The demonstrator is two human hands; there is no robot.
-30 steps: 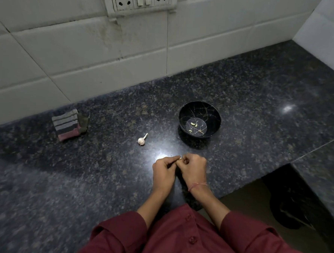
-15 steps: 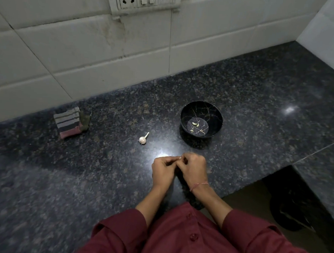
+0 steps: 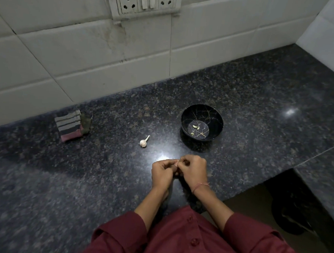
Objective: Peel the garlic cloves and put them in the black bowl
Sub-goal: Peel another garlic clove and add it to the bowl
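Just below the middle of the frame, the left hand (image 3: 162, 172) and right hand (image 3: 193, 172) meet over the worktop (image 3: 80, 179). Each grip is curled tight, fingertips pinching a small pale piece between them, seemingly a garlic clove (image 3: 177, 163). It is mostly hidden, so how much skin remains cannot be told.

A clove is likely light, firm and small, with dry papery skin that tears easily. Once bare it may turn slick, so a pinch at both ends while a nail lifts the skin seems wise.

The garlic bulb (image 3: 143, 142) lies left of centre, apart from the hands. It is probably best held by its round body, not the brittle stalk.

The black bowl (image 3: 216, 129), right of centre, holds a few peeled cloves (image 3: 196, 126).
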